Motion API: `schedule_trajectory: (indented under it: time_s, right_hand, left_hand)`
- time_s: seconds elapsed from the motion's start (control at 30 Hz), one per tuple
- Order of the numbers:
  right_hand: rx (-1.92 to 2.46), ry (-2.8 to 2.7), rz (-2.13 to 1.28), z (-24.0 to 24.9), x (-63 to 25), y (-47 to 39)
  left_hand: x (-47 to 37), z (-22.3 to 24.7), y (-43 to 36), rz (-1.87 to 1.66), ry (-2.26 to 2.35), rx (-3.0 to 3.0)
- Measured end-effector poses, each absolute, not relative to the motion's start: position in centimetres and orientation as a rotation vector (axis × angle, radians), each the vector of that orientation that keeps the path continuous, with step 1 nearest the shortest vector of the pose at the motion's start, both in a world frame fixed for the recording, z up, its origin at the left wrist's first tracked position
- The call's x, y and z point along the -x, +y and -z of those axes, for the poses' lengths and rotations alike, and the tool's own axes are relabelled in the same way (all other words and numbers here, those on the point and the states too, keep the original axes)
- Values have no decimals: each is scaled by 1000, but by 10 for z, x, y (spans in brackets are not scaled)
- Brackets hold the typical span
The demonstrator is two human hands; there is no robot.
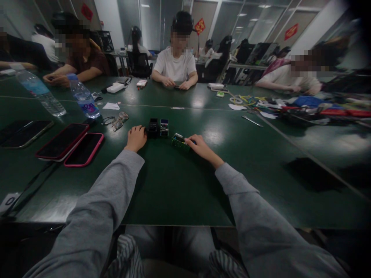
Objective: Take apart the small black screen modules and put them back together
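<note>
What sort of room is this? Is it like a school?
It looks like a shared workroom, maybe for electronics. People sit at a long green table, a heap of cables lies on it, and the right hand holds what looks like a small circuit board.

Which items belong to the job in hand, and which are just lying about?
Apparently in use:
green rectangular circuit board, in the right hand
black boxy device, beside the left hand
small board with a dark blue screen

Lying about:
pink-edged black phone
clear plastic bottle with purple label
thin-framed eyeglasses
silver metal wrench
</note>
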State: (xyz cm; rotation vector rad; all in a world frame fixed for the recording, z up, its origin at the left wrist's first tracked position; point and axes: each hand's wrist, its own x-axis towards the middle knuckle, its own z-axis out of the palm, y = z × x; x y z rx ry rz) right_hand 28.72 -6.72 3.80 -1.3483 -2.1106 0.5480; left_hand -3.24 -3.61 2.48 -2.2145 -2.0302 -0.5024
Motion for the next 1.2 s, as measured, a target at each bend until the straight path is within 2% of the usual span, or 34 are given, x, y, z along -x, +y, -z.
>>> schedule_trajectory:
  time_s: [0.27, 0.43, 0.63, 0.93, 1.2]
  right_hand:
    - [1140, -2154, -287, -45, -273, -81]
    - [1087, -2218, -349, -43, -269, -82]
    - [1307, -1992, -554, -39, -280, -71]
    - [1421, -1836, -523, -26, -288, -55]
    - [1347, -2037, -359, -37, -277, -81]
  left_hand:
    - [32, -27, -36, 490, -2047, 2215]
    - [32, -25, -35, 487, -2031, 2211]
    - [34, -23, -34, 482, -2027, 2217]
    - [33, -24, -35, 498, -2041, 2220]
    - [33, -23, -34, 511, -2029, 2213]
